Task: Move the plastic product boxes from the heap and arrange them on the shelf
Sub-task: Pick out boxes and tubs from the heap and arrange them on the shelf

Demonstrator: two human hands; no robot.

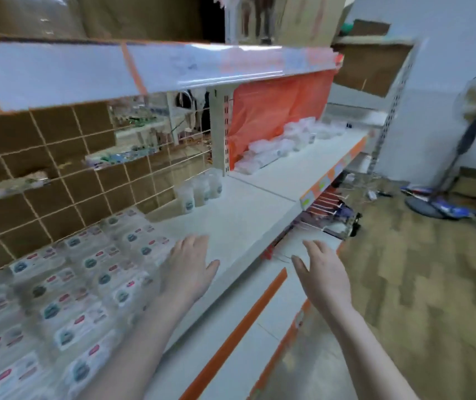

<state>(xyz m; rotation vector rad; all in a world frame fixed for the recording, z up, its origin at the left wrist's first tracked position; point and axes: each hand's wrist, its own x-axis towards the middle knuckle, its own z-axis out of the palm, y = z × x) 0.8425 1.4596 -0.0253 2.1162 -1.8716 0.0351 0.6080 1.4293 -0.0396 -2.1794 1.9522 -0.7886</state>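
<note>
Both hands (190, 267) (322, 272) spread, no grip — clear labelled boxes (92, 272) lie in rows on the shelf (239, 215).

Your left hand (192, 267) lies flat, fingers straight, beside the rows of clear plastic labelled boxes (86, 272) on the white shelf (239, 215); your right hand (322, 272) hovers open, near its edge.

Hands: two, left hand (190, 267) and right hand (322, 277). Standing fan (462, 145): one. Plastic product boxes (66, 284): too blurred to count.
</note>
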